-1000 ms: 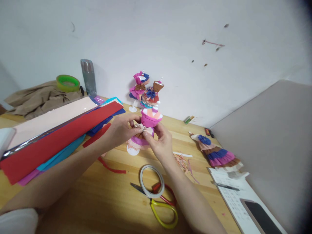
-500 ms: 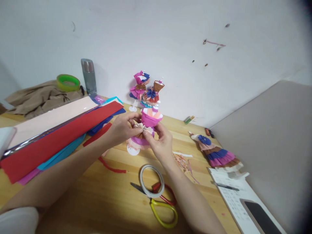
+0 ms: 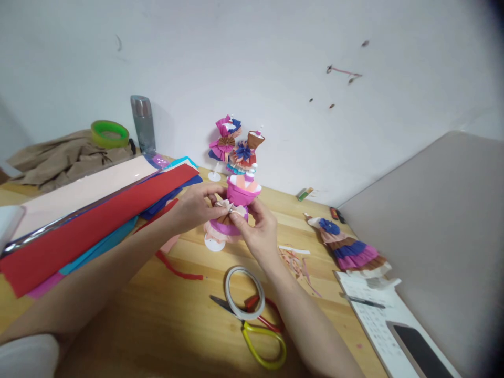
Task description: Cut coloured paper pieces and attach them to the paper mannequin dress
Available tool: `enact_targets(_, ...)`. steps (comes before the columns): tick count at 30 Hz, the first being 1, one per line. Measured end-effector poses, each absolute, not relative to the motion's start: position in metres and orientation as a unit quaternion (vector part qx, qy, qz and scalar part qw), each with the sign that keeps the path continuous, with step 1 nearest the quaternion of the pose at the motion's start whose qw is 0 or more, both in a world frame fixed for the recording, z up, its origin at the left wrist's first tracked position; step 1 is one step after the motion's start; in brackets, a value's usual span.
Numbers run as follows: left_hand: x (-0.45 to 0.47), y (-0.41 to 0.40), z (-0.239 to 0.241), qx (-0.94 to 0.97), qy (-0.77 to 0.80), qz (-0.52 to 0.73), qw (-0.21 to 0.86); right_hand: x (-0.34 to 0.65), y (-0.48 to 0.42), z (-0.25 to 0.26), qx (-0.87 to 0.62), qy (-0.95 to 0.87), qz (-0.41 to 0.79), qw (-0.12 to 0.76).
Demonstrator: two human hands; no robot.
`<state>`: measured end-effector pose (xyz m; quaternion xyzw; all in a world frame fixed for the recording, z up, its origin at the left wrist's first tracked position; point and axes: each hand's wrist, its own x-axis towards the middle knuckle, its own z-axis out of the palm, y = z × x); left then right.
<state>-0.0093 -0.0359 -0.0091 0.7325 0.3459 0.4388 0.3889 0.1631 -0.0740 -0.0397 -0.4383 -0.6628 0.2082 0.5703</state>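
A small dress form (image 3: pixel 241 195) in a magenta and peach crepe paper dress stands on a white round base (image 3: pixel 214 242), between my two hands. At its waist is a pleated cream and brown paper rosette (image 3: pixel 224 210). My left hand (image 3: pixel 199 207) pinches the rosette's left side between thumb and fingers. My right hand (image 3: pixel 258 226) wraps the dress form's right side, its thumb pressed on the rosette's middle close to the left thumb. Some fingers of both hands are hidden behind the dress.
Scissors (image 3: pixel 263 344) and a tape roll (image 3: pixel 244 292) lie in front. Stacked crepe paper sheets (image 3: pixel 102 215) cover the left; paper scraps (image 3: pixel 295 262) lie right. Two dressed forms (image 3: pixel 226 142) stand behind. A striped paper dress (image 3: pixel 350 247), pen (image 3: pixel 364 300) and phone (image 3: pixel 421 349) are right.
Both hands stay at the rosette and dress form with almost the same grip. Only a slight shift of the whole view shows.
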Motion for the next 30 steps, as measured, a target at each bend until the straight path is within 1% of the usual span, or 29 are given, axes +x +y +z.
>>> enact_targets(3, -0.007, -0.034, -0.014, 0.735, 0.331, 0.457, 0.375, 0.164, -0.073, -0.040, -0.436, -0.664, 0.209, 0.570)
enact_targets(9, -0.009, -0.032, -0.017, 0.770, 0.306, 0.474, 0.296, 0.164, -0.073, -0.039, -0.431, -0.669, 0.201, 0.572)
enact_targets(13, -0.009, -0.032, -0.018, 0.771, 0.299, 0.485, 0.283, 0.163, -0.074, -0.039, -0.429, -0.670, 0.196, 0.573)
enact_targets(21, -0.008, -0.029, -0.023, 0.739, 0.287, 0.498, 0.352, 0.160, -0.074, -0.040, -0.426, -0.670, 0.180, 0.581)
enact_targets(27, -0.016, -0.026, -0.017, 0.737, 0.293, 0.430, 0.431, 0.164, -0.074, -0.039, -0.447, -0.673, 0.175, 0.563)
enact_targets(30, -0.019, -0.025, -0.014, 0.739, 0.298, 0.409, 0.445, 0.165, -0.074, -0.038, -0.450, -0.675, 0.177, 0.557)
